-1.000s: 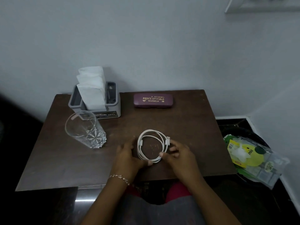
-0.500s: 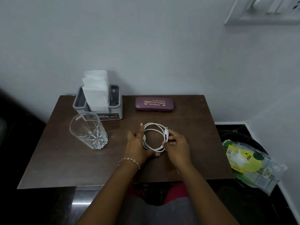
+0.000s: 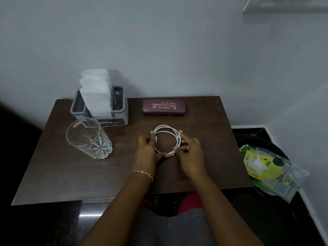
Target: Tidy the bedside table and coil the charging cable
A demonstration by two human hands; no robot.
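The white charging cable (image 3: 164, 125) lies coiled in a loop on the middle of the desk (image 3: 62, 166), between the two hands. It sits farther from the front edge and closer to the spectacle case (image 3: 164, 107) than a second ago. The left hand (image 3: 147, 150) lies along the coil's left side, fingers fairly straight and touching it, the thumb reaching under the near arc. The right hand (image 3: 190, 154) pinches the coil's right side between thumb and curled fingers, as it did half a second ago. The USB plug (image 3: 180, 130) sticks out at the far right of the loop. The glass tumbler (image 3: 88, 139) near the left edge and the tissue holder (image 3: 120, 114) at the back left corner have not moved.
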